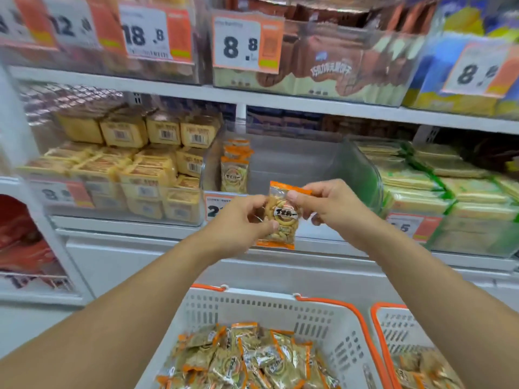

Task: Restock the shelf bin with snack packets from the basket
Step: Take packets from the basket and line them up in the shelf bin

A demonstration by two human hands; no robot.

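- The left hand point(244, 220) pinches the left side of one snack packet point(282, 217). Its thumb and fingers are curled onto the packet.
- The right hand point(328, 206) pinches the top right corner of the same packet. Its fingers are bent around the edge.
- The packet hangs between both hands. It stands up tall, with its round label facing the person.
- The shelf bin point(362, 169) is just behind the hands and a bit higher. It is see-through.
- A short row of the same packets point(234, 169) stands in the bin, up and to the left of the left hand. The rest of the bin, behind the right hand, looks bare.
- The basket point(331, 327) is below both hands, close to the person. Many more packets lie in it, so I think the job has only just begun.
- A second basket point(393, 324) sits below and to the right of the right hand.
- To do this step well, keep the packet standing up with its label to the front.
- Lift it over the bin's front wall, then set it down right beside the row that is already there.
- Hold it softly, because the snacks inside could crack if squeezed.
- Let go only when it stands by itself, or it may flop over.
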